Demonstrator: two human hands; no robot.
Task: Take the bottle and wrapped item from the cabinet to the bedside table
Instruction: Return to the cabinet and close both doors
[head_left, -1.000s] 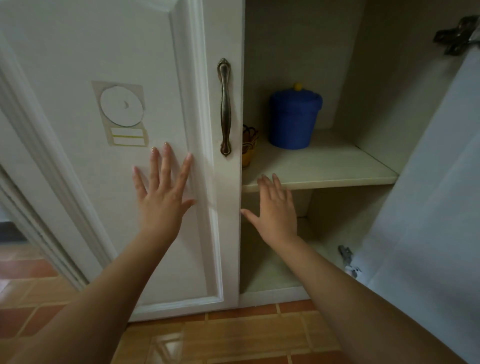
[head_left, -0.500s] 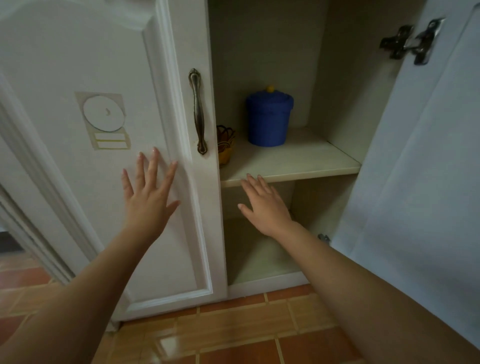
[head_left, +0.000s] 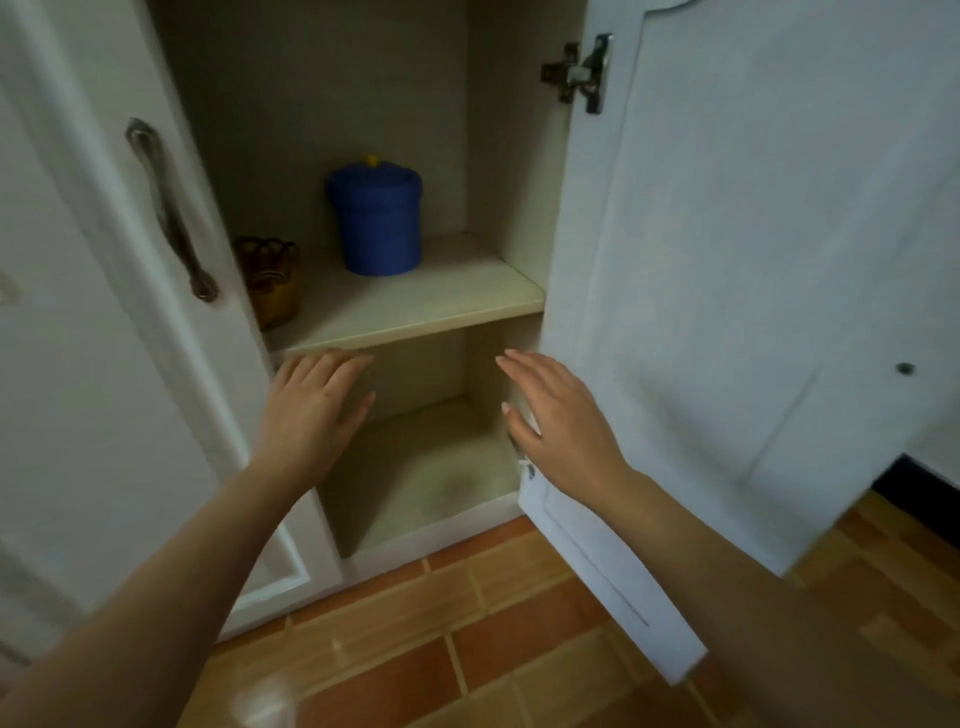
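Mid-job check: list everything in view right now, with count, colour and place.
tub: one, blue with yellow knob, back of shelf
basket: one, brown, shelf's left end, partly behind left door
shelf: one, cream, mid-cabinet
left door: one, white, left of the opening
handle: one, dark metal, on left door
right door: one, white, swung open
upper hinge: one, silver, top of right door
floor: orange-brown tiles, below
left hand: one, open, just under shelf edge
right hand: one, open, beside right door

Head view looks down into near cabinet (head_left: 519, 156)
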